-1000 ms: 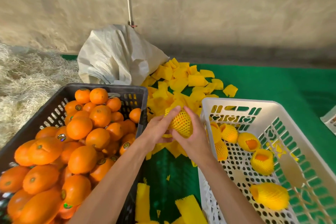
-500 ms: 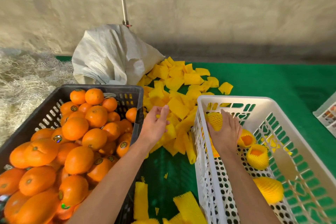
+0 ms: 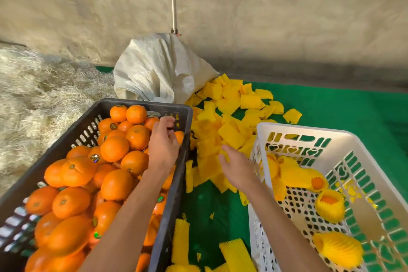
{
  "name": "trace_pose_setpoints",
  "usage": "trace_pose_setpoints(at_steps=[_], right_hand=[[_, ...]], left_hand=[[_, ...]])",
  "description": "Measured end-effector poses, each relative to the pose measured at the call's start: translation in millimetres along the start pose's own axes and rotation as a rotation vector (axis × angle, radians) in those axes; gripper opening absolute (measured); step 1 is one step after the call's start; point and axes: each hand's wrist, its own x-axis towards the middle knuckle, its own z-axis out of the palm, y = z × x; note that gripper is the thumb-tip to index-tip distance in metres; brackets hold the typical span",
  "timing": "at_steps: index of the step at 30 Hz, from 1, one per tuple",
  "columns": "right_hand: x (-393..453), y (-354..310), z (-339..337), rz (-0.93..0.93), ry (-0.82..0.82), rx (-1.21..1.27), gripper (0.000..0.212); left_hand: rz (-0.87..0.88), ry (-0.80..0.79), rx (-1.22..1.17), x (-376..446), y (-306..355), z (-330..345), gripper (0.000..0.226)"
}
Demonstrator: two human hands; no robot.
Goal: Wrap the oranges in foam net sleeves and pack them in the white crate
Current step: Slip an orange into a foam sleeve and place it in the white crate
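Straw (image 3: 33, 99): pale heap at the far left, beside the black crate.

Black crate (image 3: 141, 104): left side of the green surface (image 3: 342, 112), heaped with bare oranges (image 3: 113, 149), several bearing small stickers.

Left hand (image 3: 163, 146): inside the black crate near its far right corner, fingers curled down over an orange at the crate wall; whether it grips that orange cannot be told, as the fingertips are blurred.

White sack (image 3: 159, 73): slumped behind the black crate, at the surface's far edge, against the wall.

Foam net sleeves (image 3: 229, 117): loose yellow pile spilling from the sack across the surface between the two crates; a few more lie at the near edge.

Right hand (image 3: 236, 163): over the near part of the sleeve pile, just left of the white crate, fingers loosely spread and slightly bent, holding nothing.

White crate (image 3: 309, 132): right side of the surface, perforated floor mostly bare.

Wrapped oranges (image 3: 337, 249): several in yellow sleeves inside the white crate, clustered at its far left corner and along the middle.
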Motion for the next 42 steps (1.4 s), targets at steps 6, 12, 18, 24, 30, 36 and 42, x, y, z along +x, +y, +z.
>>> trace_pose_setpoints(at_steps=[6,12,18,24,30,36,42], right_hand=[[29.7,9.7,63.0,0.317,-0.218,-0.216,0.091],[38.5,28.0,79.4,0.321,-0.272,-0.161,0.087],[38.5,19.6,97.2,0.243,-0.159,-0.008,0.075],[31.8,23.5,105.0,0.308,-0.144,0.168,0.062],[21.9,21.3,108.0,0.232,-0.132,0.074,0.085],[28.0,22.9,99.7,0.157,-0.065,0.000,0.045],[23.2,11.8,110.8,0.102,-0.343,0.010,0.089]], left_hand=[[0.021,-0.436,0.771,-5.6,-18.9,4.3,0.035],[0.034,-0.611,1.075,-3.2,-17.7,5.2,0.041],[-0.009,-0.624,1.088,-4.9,-10.6,4.5,0.037],[-0.031,-0.419,0.700,-4.4,-3.8,-4.1,0.034],[-0.192,-0.002,-0.097,-0.6,9.6,-8.6,0.042],[-0.242,0.234,-0.522,8.1,23.4,-12.0,0.034],[-0.792,-0.143,-1.535,9.7,41.1,0.2,0.051]])
